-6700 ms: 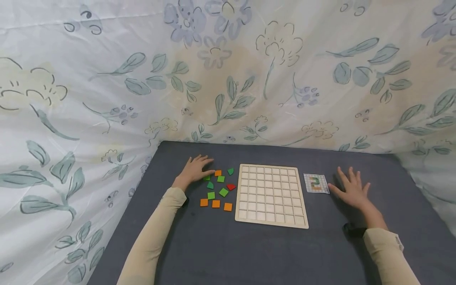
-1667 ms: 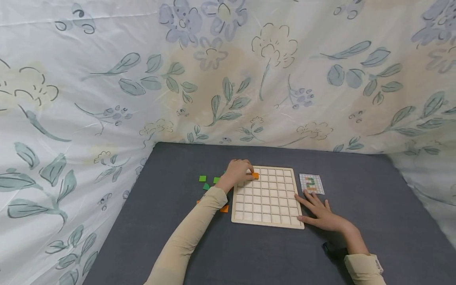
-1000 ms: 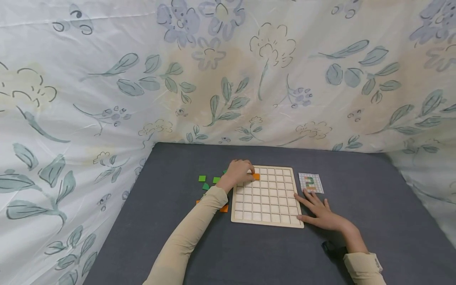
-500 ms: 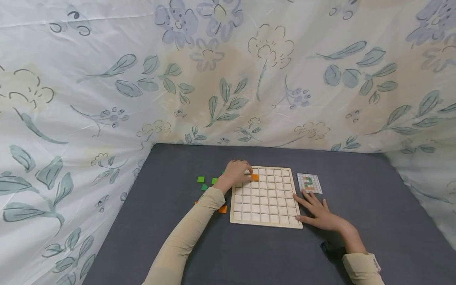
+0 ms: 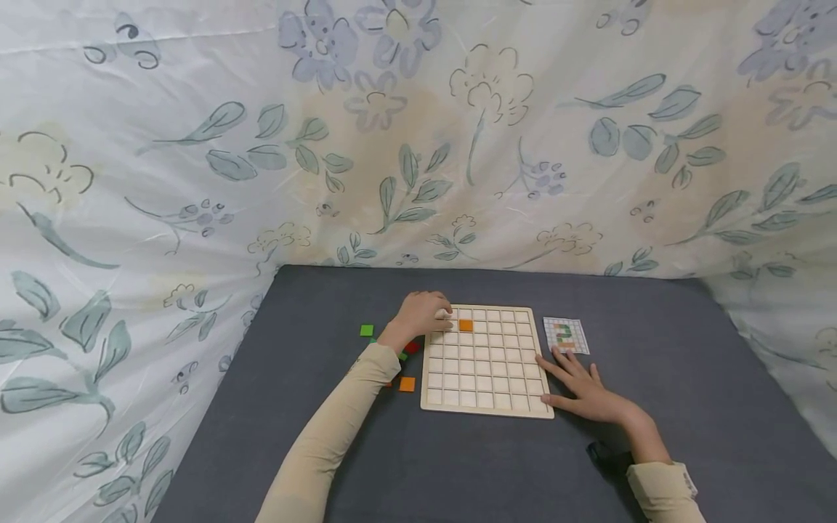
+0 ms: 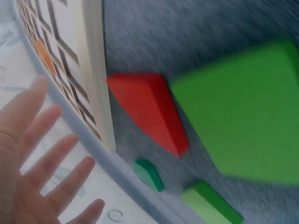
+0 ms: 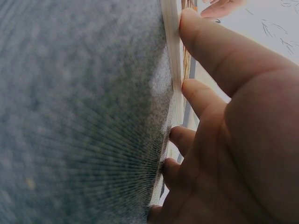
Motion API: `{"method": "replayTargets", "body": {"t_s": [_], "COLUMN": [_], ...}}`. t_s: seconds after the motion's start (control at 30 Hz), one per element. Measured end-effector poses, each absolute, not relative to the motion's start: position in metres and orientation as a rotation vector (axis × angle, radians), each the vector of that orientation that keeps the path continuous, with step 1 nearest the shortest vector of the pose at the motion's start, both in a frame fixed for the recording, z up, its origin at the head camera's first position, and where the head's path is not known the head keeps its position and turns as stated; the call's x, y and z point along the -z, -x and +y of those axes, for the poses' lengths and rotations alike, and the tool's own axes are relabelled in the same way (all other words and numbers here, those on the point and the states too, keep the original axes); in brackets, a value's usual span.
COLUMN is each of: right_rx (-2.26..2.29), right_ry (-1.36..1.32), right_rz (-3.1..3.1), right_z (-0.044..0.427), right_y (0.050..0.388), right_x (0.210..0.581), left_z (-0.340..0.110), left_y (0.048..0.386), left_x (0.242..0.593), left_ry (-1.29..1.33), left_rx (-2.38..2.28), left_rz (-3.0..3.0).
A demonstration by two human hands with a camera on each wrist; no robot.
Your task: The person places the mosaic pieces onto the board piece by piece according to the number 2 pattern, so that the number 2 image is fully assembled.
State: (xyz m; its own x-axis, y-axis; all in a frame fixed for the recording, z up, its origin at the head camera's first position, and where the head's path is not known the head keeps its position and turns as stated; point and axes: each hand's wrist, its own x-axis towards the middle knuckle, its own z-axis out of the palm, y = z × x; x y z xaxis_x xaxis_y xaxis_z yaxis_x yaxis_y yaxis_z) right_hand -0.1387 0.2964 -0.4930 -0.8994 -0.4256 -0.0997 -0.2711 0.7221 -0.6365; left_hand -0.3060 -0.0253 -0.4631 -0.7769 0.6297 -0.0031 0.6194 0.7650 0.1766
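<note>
A wooden grid board [image 5: 485, 359] lies on the dark table, and one orange square tile [image 5: 466, 325] sits in a cell of its second row from the far side. My left hand [image 5: 418, 314] hovers at the board's far left edge, apart from that tile. In the left wrist view its spread fingers hold nothing. A red pointed tile [image 6: 145, 109] and a green tile [image 6: 247, 112] lie below it. My right hand [image 5: 591, 398] touches the board's right edge with thumb and forefinger, its fingers spread.
A small printed card [image 5: 566, 335] showing a coloured grid pattern lies right of the board, by my right fingertips. Left of the board are loose tiles, among them a green square [image 5: 367, 330] and an orange square [image 5: 407, 384]; my left arm hides some. Floral cloth [image 5: 405, 145] hangs behind.
My left hand took an orange tile from the left pile to the board, let go of it and drew back left. Earlier, my right hand moved from beside the card onto the board's edge.
</note>
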Motion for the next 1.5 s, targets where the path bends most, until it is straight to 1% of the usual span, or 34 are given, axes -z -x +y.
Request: {"method": "replayTargets", "body": {"t_s": [0.2,0.6,1.5], "right_rx": [0.942,0.965,0.954], "right_ry": [0.550,0.555,0.554], "right_rz": [2.690,2.700,2.691], "right_z": [0.297,0.300,0.300], "right_y": [0.140,0.141,0.141], "right_x": [0.495,0.500,0.498], "left_z": [-0.038,-0.063,-0.102], "left_y": [0.307,0.312,0.319], "left_x": [0.459,0.463,0.467], "left_ry": [-1.010,-0.913,-0.786], "left_rx": [-0.294,-0.296,-0.255], "left_rz": [2.911,2.952,2.990]}}
